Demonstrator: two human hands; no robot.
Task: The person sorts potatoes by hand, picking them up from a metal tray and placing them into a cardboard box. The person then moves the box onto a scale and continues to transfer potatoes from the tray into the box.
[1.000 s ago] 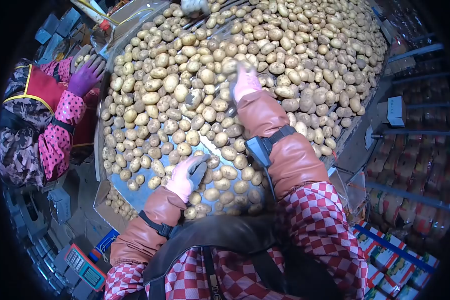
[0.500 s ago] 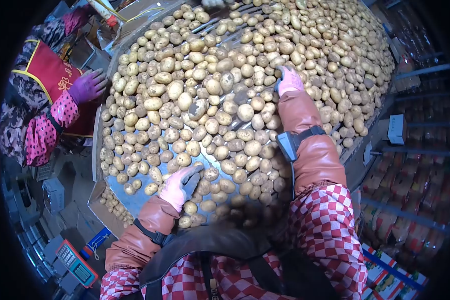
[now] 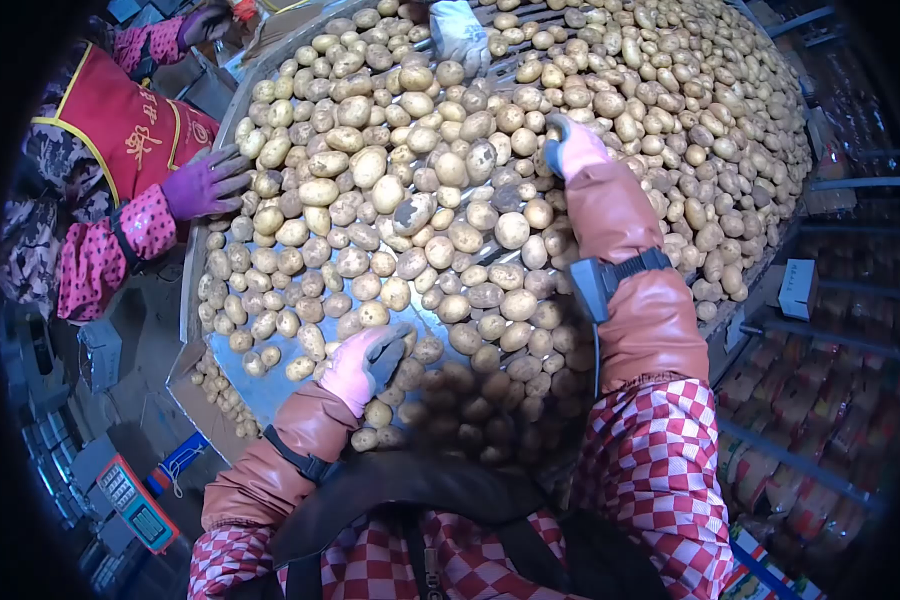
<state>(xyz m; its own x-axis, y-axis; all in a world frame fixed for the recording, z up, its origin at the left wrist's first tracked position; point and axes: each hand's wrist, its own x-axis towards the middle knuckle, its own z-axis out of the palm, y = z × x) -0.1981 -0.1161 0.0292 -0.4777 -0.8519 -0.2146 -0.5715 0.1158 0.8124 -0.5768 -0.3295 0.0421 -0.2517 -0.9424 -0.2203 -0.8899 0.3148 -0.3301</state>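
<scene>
Potatoes (image 3: 368, 166) of many sizes lie spread over a broad sorting table with a bare metal surface (image 3: 260, 395) at its near left. My left hand (image 3: 355, 362), in a pink glove with a grey palm, rests low among the nearest potatoes. Its fingers are loosely bent and apart, and no held potato shows. Farther out, my right hand (image 3: 578, 150), in a similar glove, reaches into the heap right of centre. Its fingers and thumb curve apart beside several potatoes; the palm side is partly hidden.
At the left edge a co-worker's purple-gloved hand (image 3: 206, 184) touches the potatoes. Another person's white-gloved hand (image 3: 458, 38) is at the far side. A cardboard box (image 3: 220, 400) holds smaller potatoes. A scale display (image 3: 138, 503) stands lower left; packed goods (image 3: 800, 420) fill shelves at right.
The white-gloved hand has come farther in over the far potatoes. The co-worker's purple glove has moved right onto the table edge. My hands have shifted little; the view has moved slightly.
</scene>
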